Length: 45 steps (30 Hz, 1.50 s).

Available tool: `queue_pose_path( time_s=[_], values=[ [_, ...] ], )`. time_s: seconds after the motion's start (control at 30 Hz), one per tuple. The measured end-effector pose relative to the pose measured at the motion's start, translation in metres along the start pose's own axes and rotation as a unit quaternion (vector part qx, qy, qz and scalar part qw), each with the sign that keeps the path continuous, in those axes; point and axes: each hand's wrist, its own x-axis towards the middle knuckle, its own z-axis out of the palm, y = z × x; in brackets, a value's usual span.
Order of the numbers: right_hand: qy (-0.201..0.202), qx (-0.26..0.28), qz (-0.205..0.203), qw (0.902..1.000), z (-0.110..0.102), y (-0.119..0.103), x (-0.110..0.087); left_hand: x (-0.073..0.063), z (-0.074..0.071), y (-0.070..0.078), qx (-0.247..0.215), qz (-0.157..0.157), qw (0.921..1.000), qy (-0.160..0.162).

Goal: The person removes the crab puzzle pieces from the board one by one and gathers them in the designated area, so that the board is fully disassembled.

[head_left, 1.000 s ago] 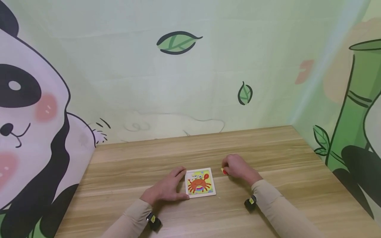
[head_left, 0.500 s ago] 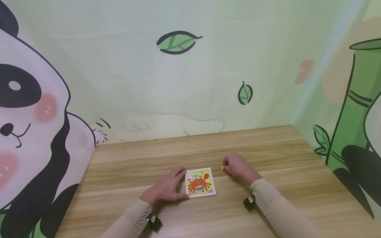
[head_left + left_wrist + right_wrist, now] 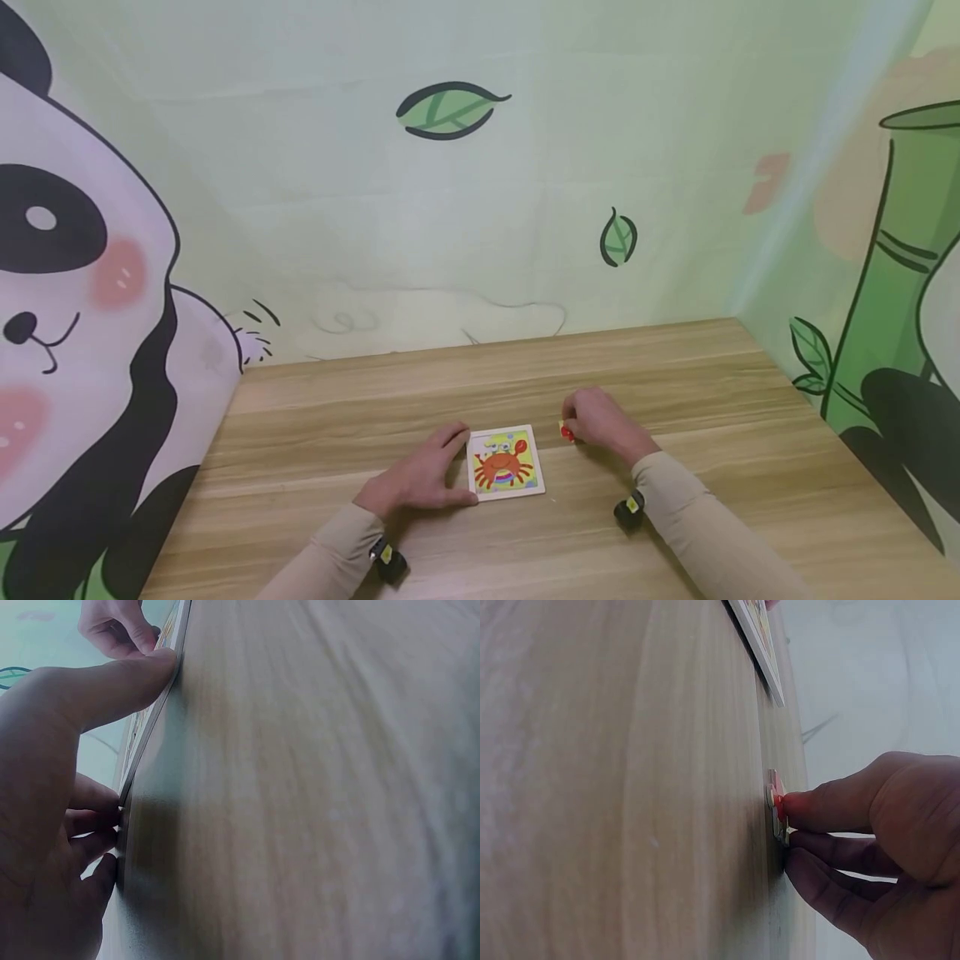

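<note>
A square crab jigsaw puzzle [image 3: 507,467] in a white frame lies on the wooden table, with a pale patch at the picture's upper left. My left hand [image 3: 420,471] holds its left side, the thumb at the near corner and fingers at the far corner. In the left wrist view, the thumb [image 3: 127,686] lies along the frame's edge. To the right of the puzzle, my right hand [image 3: 602,421] pinches a small red and yellow puzzle piece [image 3: 566,431]. Close up in the right wrist view, the puzzle piece [image 3: 775,806] sits low at the tabletop, partly hidden by the fingertips.
The wooden table [image 3: 345,400] runs back to a pale green wall cloth [image 3: 315,183] printed with a panda, leaves and bamboo. Black wrist cameras are strapped over both beige sleeves [image 3: 697,508].
The puzzle piece has tilted slightly in my right fingers, showing more of its red. My left hand and the puzzle stay in place.
</note>
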Motion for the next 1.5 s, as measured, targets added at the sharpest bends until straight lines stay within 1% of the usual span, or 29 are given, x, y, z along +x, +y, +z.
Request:
queue_pose_path(
  time_s=[0.3, 0.53, 0.63, 0.8, 1.03, 1.27, 1.43, 1.5],
  values=[
    [0.004, 0.001, -0.005, 1.0000, 0.001, 0.001, 0.000, 0.000, 0.001, 0.000, 0.003, -0.004, 1.0000, -0.003],
    [-0.001, 0.006, 0.007, 1.0000, 0.001, 0.001, 0.000, 0.000, 0.000, 0.001, 0.007, -0.017, 0.9998, -0.009],
    [-0.001, 0.007, 0.010, 0.9999, 0.001, 0.001, 0.000, -0.001, 0.000, 0.001, 0.005, -0.016, 0.9998, -0.008],
    [0.009, 0.000, -0.001, 1.0000, 0.001, 0.001, -0.001, -0.001, 0.000, 0.001, 0.005, -0.016, 0.9998, -0.009],
    [0.017, -0.001, -0.002, 0.9999, -0.001, -0.002, 0.000, 0.000, 0.000, 0.001, 0.003, -0.016, 0.9998, -0.008],
    [0.030, -0.003, -0.033, 0.9990, -0.002, -0.008, 0.001, 0.000, -0.001, 0.001, 0.003, -0.019, 0.9998, -0.009],
    [0.022, 0.018, -0.028, 0.9992, 0.000, -0.013, 0.001, 0.000, 0.001, 0.000, 0.006, -0.021, 0.9997, -0.012],
    [0.025, 0.018, -0.029, 0.9991, 0.000, -0.015, 0.001, -0.001, 0.000, 0.001, 0.006, -0.019, 0.9997, -0.011]
  ],
)
